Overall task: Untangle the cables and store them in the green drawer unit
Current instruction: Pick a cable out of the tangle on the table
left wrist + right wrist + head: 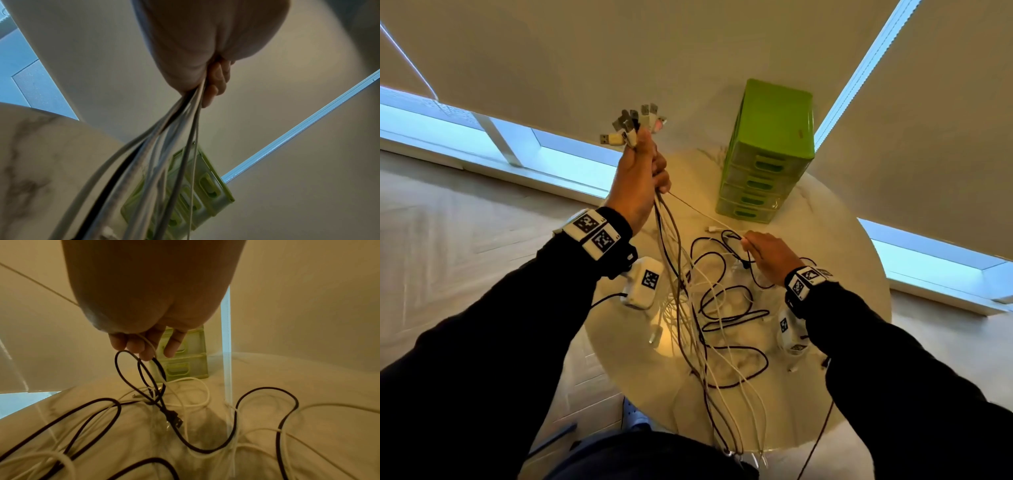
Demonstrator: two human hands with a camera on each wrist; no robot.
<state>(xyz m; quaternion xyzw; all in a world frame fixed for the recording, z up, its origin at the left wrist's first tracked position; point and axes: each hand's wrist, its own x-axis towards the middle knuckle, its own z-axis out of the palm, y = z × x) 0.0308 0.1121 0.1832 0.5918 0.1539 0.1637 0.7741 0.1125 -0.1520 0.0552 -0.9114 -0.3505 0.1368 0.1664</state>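
Note:
My left hand [642,178] is raised above the round table and grips a bundle of cables [164,146] just below their USB plugs [631,125], which fan out above the fist. The cords hang down into a tangle of black and white cables [722,308] on the tabletop. My right hand [767,255] is low over the table, fingers [144,347] pinching a thin white cable [151,345] with a black cable loop [131,369] hanging at them. The green drawer unit [770,150] stands at the table's far side, all drawers closed.
The round marble table [852,274] is small; cable ends hang over its near edge [739,452]. A black USB plug [174,418] lies among the cords. Roller blinds and window strips surround the table.

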